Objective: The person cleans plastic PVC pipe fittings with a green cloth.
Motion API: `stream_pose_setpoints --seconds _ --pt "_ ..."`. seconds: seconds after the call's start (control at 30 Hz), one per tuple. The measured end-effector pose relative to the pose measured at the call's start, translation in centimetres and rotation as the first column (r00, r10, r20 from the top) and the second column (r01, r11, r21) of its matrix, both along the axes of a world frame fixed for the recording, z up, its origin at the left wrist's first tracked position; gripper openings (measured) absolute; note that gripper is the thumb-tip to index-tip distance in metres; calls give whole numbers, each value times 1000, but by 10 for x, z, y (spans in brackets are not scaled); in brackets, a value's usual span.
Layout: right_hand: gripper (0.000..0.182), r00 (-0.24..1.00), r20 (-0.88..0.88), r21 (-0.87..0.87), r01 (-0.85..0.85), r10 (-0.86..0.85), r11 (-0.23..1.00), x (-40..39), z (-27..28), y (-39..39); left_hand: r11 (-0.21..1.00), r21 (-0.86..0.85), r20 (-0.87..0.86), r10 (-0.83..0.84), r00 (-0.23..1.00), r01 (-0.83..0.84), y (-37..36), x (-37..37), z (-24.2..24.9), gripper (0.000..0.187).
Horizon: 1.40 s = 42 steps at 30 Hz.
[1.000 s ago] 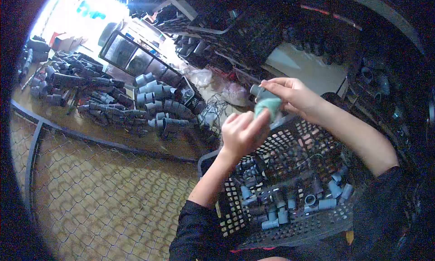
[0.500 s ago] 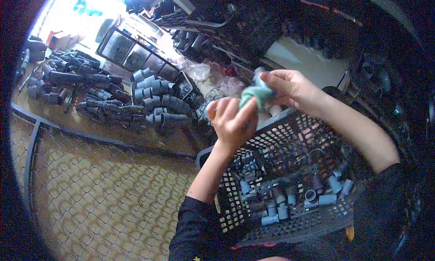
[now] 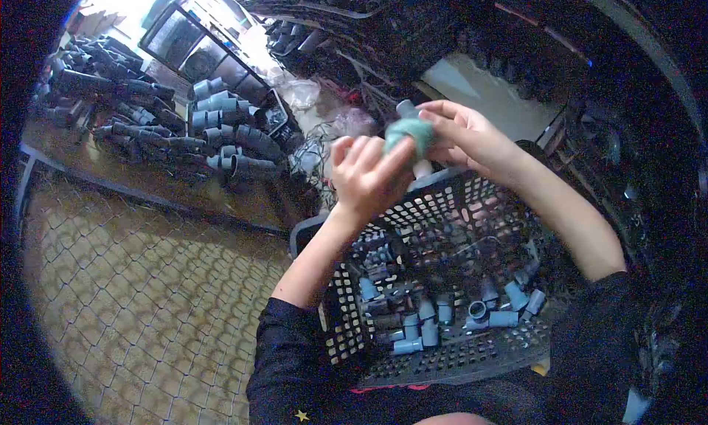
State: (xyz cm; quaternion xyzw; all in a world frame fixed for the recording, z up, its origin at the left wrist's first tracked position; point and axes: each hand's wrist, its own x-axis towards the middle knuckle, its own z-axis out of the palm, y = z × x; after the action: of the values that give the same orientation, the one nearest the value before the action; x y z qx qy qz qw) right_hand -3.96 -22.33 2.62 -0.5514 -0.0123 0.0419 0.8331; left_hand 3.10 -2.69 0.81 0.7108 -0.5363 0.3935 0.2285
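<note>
Above the far rim of a black plastic basket (image 3: 435, 184), both hands meet around a green cloth (image 3: 410, 135). My left hand (image 3: 371, 175) is closed on the cloth's left side, its fingers curled. On the right, the fingers of my right hand (image 3: 472, 139) pinch a grey pipe fitting (image 3: 405, 108) that the cloth wraps around. The fitting's upper end sticks out above the cloth, and a pale end shows below; its middle is hidden. Loose grey pipe fittings (image 3: 504, 319) lie in the basket beneath my forearms.
Stacks of grey pipe fittings (image 3: 221, 115) stand on a brown surface (image 3: 147, 167) to the left. A wire mesh panel (image 3: 147, 299) spans the lower left. Clear plastic bags (image 3: 354, 122) lie beyond the basket. A pale flat board (image 3: 487, 93) is at the back right.
The view has shifted, so the basket and stacks sit further left and higher or lower in the picture. Both hands stay together at the cloth, which has turned slightly around the fitting.
</note>
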Motion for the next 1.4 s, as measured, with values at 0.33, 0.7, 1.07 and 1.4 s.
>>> stream_pose_setpoints --seconds 0.33,0.7,1.07,1.4 --pt "31 997 -70 56 40 -36 998 -1 2 0 999 -33 -104 -19 994 15 -4 -4 3 41" --pt "43 997 -35 -113 63 -67 992 -4 7 9 997 -64 -156 33 987 -44 -4 -4 -3 45" --pt "39 997 -77 -196 5 -21 981 -9 7 10 998 42 -235 60 970 -51 2 0 -2 56" --pt "41 972 -193 105 -118 137 987 -5 3 5 996 42 -220 85 972 -78 1 -1 -4 56"
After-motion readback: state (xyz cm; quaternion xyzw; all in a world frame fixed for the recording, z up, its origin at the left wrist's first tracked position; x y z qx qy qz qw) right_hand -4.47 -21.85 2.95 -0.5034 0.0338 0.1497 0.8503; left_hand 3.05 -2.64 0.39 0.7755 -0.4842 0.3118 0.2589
